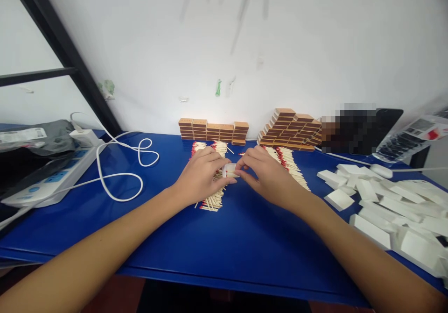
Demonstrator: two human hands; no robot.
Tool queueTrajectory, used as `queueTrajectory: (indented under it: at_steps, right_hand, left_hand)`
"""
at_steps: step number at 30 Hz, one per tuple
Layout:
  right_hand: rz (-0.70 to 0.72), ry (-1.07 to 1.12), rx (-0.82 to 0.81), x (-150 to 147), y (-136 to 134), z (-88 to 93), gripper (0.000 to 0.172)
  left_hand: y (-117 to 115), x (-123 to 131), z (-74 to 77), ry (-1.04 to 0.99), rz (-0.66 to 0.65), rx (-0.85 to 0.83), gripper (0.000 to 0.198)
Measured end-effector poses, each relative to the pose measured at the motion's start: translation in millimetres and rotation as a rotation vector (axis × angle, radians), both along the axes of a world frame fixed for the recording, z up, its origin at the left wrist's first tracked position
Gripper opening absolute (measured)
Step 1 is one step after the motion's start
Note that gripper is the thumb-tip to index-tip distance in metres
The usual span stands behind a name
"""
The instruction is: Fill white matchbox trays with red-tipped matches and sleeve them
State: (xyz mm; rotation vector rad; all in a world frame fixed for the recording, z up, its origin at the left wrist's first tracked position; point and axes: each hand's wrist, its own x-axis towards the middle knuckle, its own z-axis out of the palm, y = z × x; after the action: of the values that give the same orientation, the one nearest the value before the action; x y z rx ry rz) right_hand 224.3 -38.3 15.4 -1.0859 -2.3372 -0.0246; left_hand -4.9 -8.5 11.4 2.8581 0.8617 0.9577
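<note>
Over the blue table, between both hands, is a small white matchbox tray (230, 174) with pale matchsticks and a speck of red inside. My left hand (199, 175) grips its left end between thumb and fingers. Pinched fingers of my right hand (268, 173) meet the tray's right end; whether they also hold matchsticks is too small to tell. A pile of red-headed matches (212, 203) lies beneath and behind my left hand. Another pile of matches (292, 166) is partly hidden behind my right hand.
Closed brown matchboxes stand stacked along the wall, in a left stack (220, 131) and a right stack (289, 133). Loose white trays (381, 198) heap at right, near a dark phone (388, 126) and plastic bottle (402, 142). A power strip (58, 182) and white cable (100, 173) lie left.
</note>
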Motion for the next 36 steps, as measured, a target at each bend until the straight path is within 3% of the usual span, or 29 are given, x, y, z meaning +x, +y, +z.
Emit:
queueTrajectory:
  at_steps: [5,9,15,19,36]
  right_hand:
    - [0.005,0.087,-0.011,6,4,5.4,0.008]
    - [-0.167,0.124,0.04,29,21,6.6,0.016]
    - [-0.277,-0.097,0.009,56,46,-17.2,0.024]
    - [-0.272,-0.154,-0.011,56,50,-28.3,0.032]
    - [-0.22,-0.108,-0.004,53,62,-35.5,0.029]
  left_hand:
    - [1,0,0.4,-0.006,-0.003,-0.013,0.042]
    - [5,-3,0.7,0.002,0.033,-0.003,0.043]
    - [7,-4,1.2,0.019,0.054,0.0,0.043]
    - [7,-4,2.2,0.017,0.056,0.002,0.045]
    - [7,-4,3.0,0.044,0.075,-0.001,0.045]
